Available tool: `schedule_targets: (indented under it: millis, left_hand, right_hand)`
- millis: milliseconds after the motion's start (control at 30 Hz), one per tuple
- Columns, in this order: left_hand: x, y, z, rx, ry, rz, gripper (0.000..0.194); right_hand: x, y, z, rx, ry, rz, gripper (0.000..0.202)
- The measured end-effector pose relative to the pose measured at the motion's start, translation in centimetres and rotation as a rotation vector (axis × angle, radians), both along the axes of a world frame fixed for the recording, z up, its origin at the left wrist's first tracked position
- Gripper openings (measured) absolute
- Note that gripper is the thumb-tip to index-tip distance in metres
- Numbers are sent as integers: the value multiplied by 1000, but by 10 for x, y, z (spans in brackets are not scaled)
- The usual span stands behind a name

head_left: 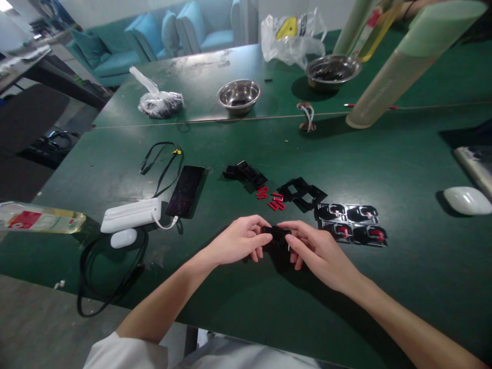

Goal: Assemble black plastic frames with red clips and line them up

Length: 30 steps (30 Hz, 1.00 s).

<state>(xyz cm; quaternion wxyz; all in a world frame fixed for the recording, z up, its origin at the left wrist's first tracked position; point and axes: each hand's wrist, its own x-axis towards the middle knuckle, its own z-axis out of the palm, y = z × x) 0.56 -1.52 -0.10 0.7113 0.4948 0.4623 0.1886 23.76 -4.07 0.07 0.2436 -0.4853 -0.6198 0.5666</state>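
Observation:
Between my left hand [246, 238] and my right hand [313, 248] is a small black plastic part [277, 236], pinched at both ends a little above the green table. Fingers cover its ends, so its full shape is hidden. Just beyond the hands lie several small red clips [275, 202]. Flat black frames with square openings [303, 193] are to their right, and a pile of black rectangular pieces [249, 174] is to their left. Beside my right hand, black plates with red and metal bits [351, 224] are laid out in rows.
A phone [187, 190] is cabled to a white power bank [131, 215] on the left, near an earbud case [123, 238] and a bottle [42, 218]. Farther back are steel bowls [239, 96], a plastic bag [160, 104] and a tall bottle [407, 72]. A white mouse [467, 200] sits right.

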Motion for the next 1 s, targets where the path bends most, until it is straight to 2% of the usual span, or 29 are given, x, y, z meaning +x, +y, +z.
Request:
schedule_targets:
  millis: [333, 400, 467, 533, 633, 700, 800, 1000]
  left_hand:
    - [2, 2, 2, -25, -41, 63, 31]
    - [3, 3, 1, -33, -61, 94, 32]
    - [3, 4, 1, -53, -89, 119, 34]
    - [3, 5, 2, -79, -120, 143, 37]
    - [3, 6, 4, -127, -161, 166, 40]
    - [2, 6, 6, -164, -190, 172, 40]
    - [2, 4, 10, -222, -231, 161, 41]
    - [2, 3, 9, -248, -232, 106, 43]
  right_hand:
    - [0, -4, -3, 30, 19, 8, 41]
    - [1, -6, -6, 83, 28, -7, 39]
    - [3, -7, -9, 254, 14, -23, 34]
    - [4, -7, -10, 518, -28, -31, 32]
    - [6, -5, -11, 881, -129, -25, 41]
    - [6, -2, -12, 1031, -194, -8, 47]
    - [7, 1, -15, 1124, -220, 43, 44]
    - [7, 1, -19, 1145, -156, 61, 33]
